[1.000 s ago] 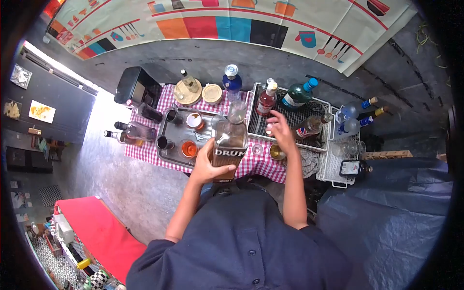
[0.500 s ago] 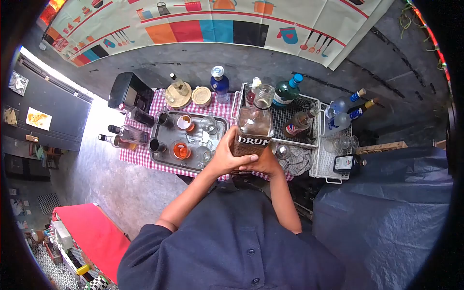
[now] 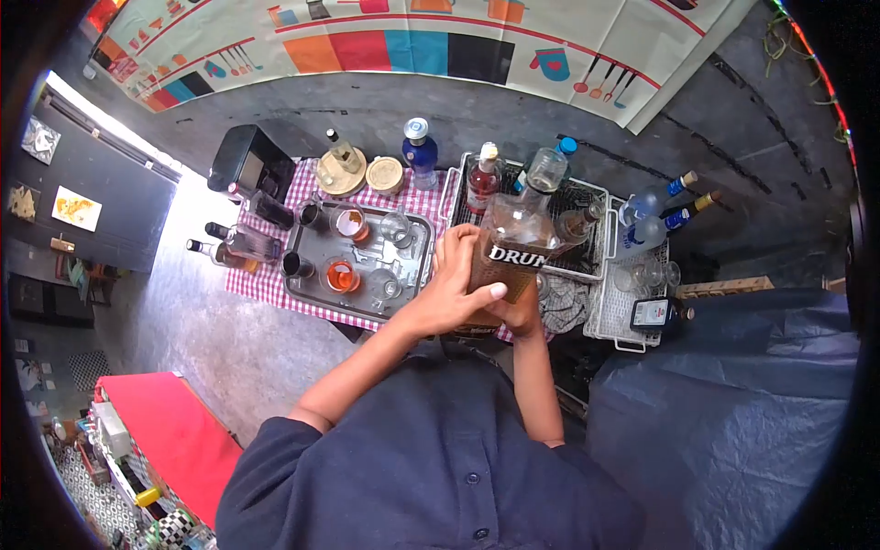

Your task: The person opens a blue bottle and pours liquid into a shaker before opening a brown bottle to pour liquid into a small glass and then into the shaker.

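A large square glass bottle [image 3: 509,246] with a dark "DRUM" label is in front of my chest, its neck slanting away and to the right. My left hand [image 3: 451,289] is closed on its left side, with the thumb along the lower front. Lower right, my right hand [image 3: 521,312] supports it, most of those fingers hidden behind the bottle. Just beyond the bottle stand a red bottle [image 3: 483,181] and a clear bottle [image 3: 577,225] in a white wire basket [image 3: 600,266].
Left of my hands, a grey tray [image 3: 316,307] holds glasses, two with orange-red liquid [image 3: 341,275], on a checked cloth [image 3: 257,291]. A blue bottle [image 3: 420,156] stands behind. At right, a second wire rack [image 3: 610,321] holds glasses and bottles, beside dark plastic sheeting [image 3: 733,403].
The square bottle has shifted right and tilted rightward in my hands. My left fingers now sit higher on its side, and the red bottle behind shows more fully.
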Available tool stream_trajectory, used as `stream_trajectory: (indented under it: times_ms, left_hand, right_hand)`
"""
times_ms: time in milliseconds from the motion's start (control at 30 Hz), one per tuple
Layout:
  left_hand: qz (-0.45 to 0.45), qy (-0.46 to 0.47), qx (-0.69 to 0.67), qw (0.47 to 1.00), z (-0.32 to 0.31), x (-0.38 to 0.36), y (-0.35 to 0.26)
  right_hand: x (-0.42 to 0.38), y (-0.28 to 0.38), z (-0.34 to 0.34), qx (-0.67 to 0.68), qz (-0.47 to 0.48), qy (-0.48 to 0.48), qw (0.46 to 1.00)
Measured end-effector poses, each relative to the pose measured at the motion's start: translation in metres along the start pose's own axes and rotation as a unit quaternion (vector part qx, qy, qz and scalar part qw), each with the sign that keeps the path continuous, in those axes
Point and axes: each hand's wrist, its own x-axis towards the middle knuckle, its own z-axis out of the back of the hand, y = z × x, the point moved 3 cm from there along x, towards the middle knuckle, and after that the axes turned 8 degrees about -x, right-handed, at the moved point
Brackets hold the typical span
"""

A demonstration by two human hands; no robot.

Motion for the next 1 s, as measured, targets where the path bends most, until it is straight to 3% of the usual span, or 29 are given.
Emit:
stream_trajectory:
  times_ms: [100, 233, 333, 367, 467, 600, 800, 867, 1000]
  left_hand:
    - [-0.076, -0.079, 0.024, 0.994, -0.001, -0.002, 0.000]
    - [-0.017, 0.024, -0.087, 0.996, -0.001, -0.014, 0.025]
    - [0.003, 0.029, -0.206, 0.978, -0.015, -0.017, 0.035]
    - [-0.030, -0.005, -0.211, 0.977, -0.018, -0.015, 0.035]
    - [0.053, 0.047, -0.176, 0.982, -0.009, -0.013, 0.031]
    - [0.045, 0.060, -0.225, 0.972, -0.005, -0.021, 0.024]
    - [0.049, 0.108, -0.246, 0.962, 0.007, -0.026, 0.011]
    - [0.055, 0.136, -0.246, 0.958, 0.009, -0.028, 0.006]
    - [0.078, 0.216, -0.335, 0.914, 0.002, -0.028, 0.009]
  right_hand:
    - [0.001, 0.002, 0.002, 0.045, -0.002, -0.005, 0.999]
    - [0.006, 0.012, 0.000, 0.072, 0.007, -0.022, 0.997]
    - [0.012, 0.018, -0.003, 0.077, 0.031, -0.031, 0.996]
    - [0.013, 0.020, -0.003, 0.078, 0.041, -0.031, 0.996]
    - [0.013, 0.018, -0.004, 0.020, 0.019, -0.017, 0.999]
    - [0.013, 0.023, 0.002, 0.028, 0.001, 0.025, 0.999]
    - [0.030, 0.037, -0.004, 0.217, 0.051, 0.086, 0.971]
    - [0.034, 0.032, 0.000, 0.187, 0.062, 0.132, 0.971]
    - [0.035, 0.041, -0.011, 0.308, 0.104, 0.166, 0.931]
